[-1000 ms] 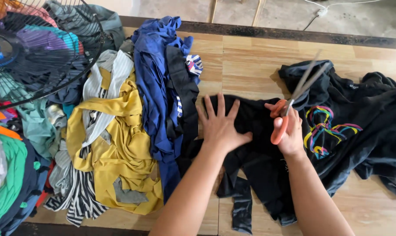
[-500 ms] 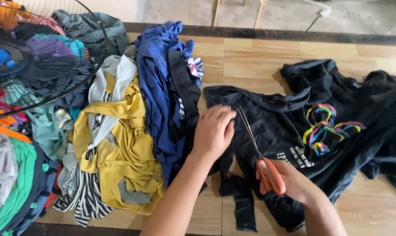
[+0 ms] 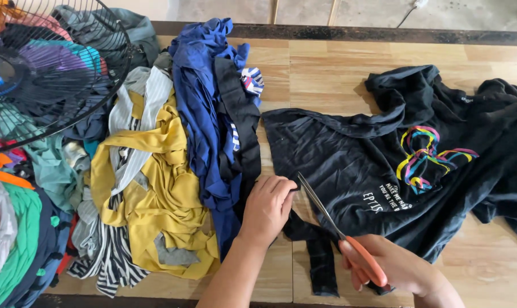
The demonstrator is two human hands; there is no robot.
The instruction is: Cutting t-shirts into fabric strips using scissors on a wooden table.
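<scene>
One heap of cloth strips [image 3: 173, 171] crowds the black shirt [image 3: 372, 165].

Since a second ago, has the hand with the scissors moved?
Yes. The right hand with the scissors dropped from beside the shirt's rainbow print toward the table's near edge.

Pale wooden table [image 3: 349, 74] (dark-edged) before grey concrete floor [image 3: 338, 11].

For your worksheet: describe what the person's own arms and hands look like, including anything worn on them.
Both forearms come up from the bottom edge and are bare, with no sleeve showing. The left hand and the right hand wear no gloves. No ring, watch or bracelet shows, and there are no markings on either arm.
</scene>
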